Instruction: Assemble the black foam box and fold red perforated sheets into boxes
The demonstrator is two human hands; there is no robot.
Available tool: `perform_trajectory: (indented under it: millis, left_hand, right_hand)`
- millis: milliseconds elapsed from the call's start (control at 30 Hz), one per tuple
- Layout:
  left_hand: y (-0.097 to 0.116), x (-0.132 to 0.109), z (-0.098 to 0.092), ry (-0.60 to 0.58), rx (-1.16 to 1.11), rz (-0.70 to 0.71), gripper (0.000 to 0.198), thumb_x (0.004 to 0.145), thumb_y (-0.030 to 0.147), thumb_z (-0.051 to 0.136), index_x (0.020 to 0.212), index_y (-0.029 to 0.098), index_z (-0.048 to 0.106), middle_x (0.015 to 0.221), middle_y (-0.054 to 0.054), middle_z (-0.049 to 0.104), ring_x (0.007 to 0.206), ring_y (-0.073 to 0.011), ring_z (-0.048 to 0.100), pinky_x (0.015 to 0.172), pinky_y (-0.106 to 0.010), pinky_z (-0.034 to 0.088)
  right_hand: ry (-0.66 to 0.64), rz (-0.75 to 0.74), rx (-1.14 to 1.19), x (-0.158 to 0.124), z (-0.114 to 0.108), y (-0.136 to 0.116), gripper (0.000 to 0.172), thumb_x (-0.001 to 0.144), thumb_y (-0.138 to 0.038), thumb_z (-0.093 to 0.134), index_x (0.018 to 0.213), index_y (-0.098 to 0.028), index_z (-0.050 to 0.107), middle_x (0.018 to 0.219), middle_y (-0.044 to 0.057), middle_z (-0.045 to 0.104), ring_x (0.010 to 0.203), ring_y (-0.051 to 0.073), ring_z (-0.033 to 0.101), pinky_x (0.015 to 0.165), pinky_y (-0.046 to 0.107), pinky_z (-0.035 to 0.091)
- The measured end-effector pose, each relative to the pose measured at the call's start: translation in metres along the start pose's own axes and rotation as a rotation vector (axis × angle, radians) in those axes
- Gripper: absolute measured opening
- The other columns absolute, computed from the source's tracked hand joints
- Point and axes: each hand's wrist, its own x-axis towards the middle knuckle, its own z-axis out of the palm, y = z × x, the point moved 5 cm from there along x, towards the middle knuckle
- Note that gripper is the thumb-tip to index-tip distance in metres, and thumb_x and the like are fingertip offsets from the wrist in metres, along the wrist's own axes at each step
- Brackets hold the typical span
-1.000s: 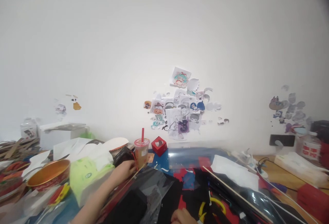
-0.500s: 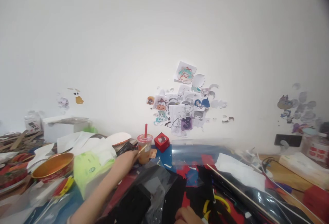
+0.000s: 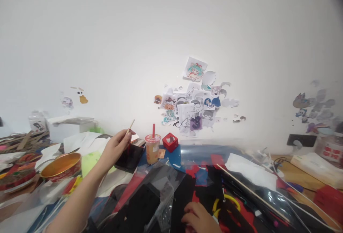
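My left hand is raised over the left middle of the table, closed round a thin wooden stick whose tip points up and right. Just below it lies a flat black tray-like thing. A cup with a red straw stands to the right of that hand. At the bottom edge, my right hand rests low over black sheet material with its fingers curled; what they grip is hidden. Yellow loop handles, like those of scissors, lie right beside it.
A red box stands near the wall. An orange bowl and crumpled paper crowd the left. A long thin rod crosses black plastic on the right. Red and blue scraps lie mid-table. Paper drawings cover part of the wall.
My left hand has moved left and up from beside the cup with the stick, uncovering the black tray-like thing. The green-and-white paper has shifted. My right hand shows slightly higher in view.
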Motion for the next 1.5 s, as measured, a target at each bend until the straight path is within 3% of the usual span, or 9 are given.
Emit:
perform_trajectory:
  millis: [167,300,400,500,600,967,1133,1267,1500]
  left_hand:
    - [0.030,-0.013,0.008,-0.141,-0.207,0.010,0.035,0.083,0.053,0.039,0.085,0.020,0.050,0.060,0.005,0.040,0.049,-0.0096,0.036,0.045,-0.020,0.029]
    - [0.044,-0.025,0.024,-0.283,-0.345,-0.016,0.032,0.085,0.050,0.042,0.080,0.019,0.051,0.061,0.005,0.040,0.049,-0.0075,0.032,0.045,-0.019,0.026]
    - [0.055,-0.035,0.037,-0.409,-0.436,-0.030,0.031,0.088,0.046,0.041,0.079,0.018,0.051,0.059,0.006,0.039,0.047,-0.0066,0.028,0.044,-0.019,0.022]
    - [0.064,-0.043,0.046,-0.498,-0.480,-0.027,0.030,0.090,0.043,0.039,0.077,0.019,0.050,0.057,0.006,0.040,0.047,-0.0071,0.027,0.046,-0.021,0.024]
    - [0.066,-0.046,0.051,-0.525,-0.495,-0.042,0.027,0.091,0.042,0.038,0.080,0.020,0.050,0.058,0.006,0.041,0.048,-0.0076,0.029,0.047,-0.021,0.025]
    - [0.047,-0.033,0.048,-0.502,-0.259,-0.143,0.040,0.084,0.054,0.041,0.070,0.018,0.047,0.055,0.007,0.034,0.046,-0.0073,0.025,0.042,-0.020,0.019]
    - [0.023,-0.021,0.055,-0.522,-0.178,-0.179,0.046,0.082,0.060,0.038,0.065,0.018,0.048,0.045,0.008,0.033,0.040,-0.0071,0.028,0.039,-0.019,0.018]
    - [0.023,-0.014,0.057,-0.514,-0.162,-0.189,0.047,0.079,0.061,0.041,0.061,0.018,0.048,0.041,0.008,0.037,0.036,-0.0073,0.031,0.037,-0.019,0.017]
    - [0.038,-0.004,0.045,-0.469,-0.191,-0.185,0.044,0.078,0.058,0.047,0.060,0.018,0.043,0.045,0.008,0.038,0.038,-0.0052,0.028,0.038,-0.018,0.017]
  right_hand:
    - [0.148,0.157,0.590,0.019,-0.026,-0.015,0.034,0.080,-0.024,0.051,0.113,-0.023,0.051,0.112,0.009,0.057,0.082,0.017,0.060,0.077,0.031,0.049]
    - [0.093,0.286,0.818,0.048,-0.026,-0.037,0.075,0.066,-0.048,0.068,0.129,-0.025,0.034,0.136,0.012,0.038,0.109,0.024,0.051,0.093,0.043,0.039]
    - [-0.005,0.154,0.950,0.065,-0.021,-0.055,0.111,0.048,-0.061,0.075,0.137,-0.023,0.021,0.143,0.015,0.027,0.126,0.029,0.035,0.103,0.046,0.025]
    - [-0.016,0.025,1.007,0.070,-0.019,-0.064,0.111,0.050,-0.061,0.074,0.137,-0.021,0.020,0.137,0.015,0.037,0.129,0.027,0.032,0.106,0.043,0.021]
    - [0.051,0.033,0.966,0.067,-0.018,-0.064,0.098,0.056,-0.056,0.074,0.135,-0.021,0.028,0.127,0.013,0.048,0.121,0.026,0.042,0.103,0.042,0.026]
    - [0.194,0.125,0.840,0.066,-0.020,-0.068,0.079,0.059,-0.026,0.069,0.129,-0.018,0.034,0.124,0.011,0.051,0.115,0.027,0.048,0.095,0.040,0.038]
    - [0.493,0.174,0.412,0.058,-0.036,-0.058,0.076,0.060,-0.015,0.063,0.130,-0.020,0.034,0.125,0.010,0.047,0.117,0.027,0.043,0.099,0.044,0.034]
    - [0.700,0.143,-0.005,0.052,-0.051,-0.063,0.075,0.060,-0.020,0.068,0.127,-0.017,0.036,0.121,0.015,0.048,0.115,0.033,0.041,0.096,0.051,0.034]
    - [0.719,0.165,-0.264,0.049,-0.055,-0.064,0.081,0.059,-0.036,0.074,0.128,-0.016,0.036,0.117,0.016,0.050,0.108,0.036,0.045,0.088,0.052,0.038]
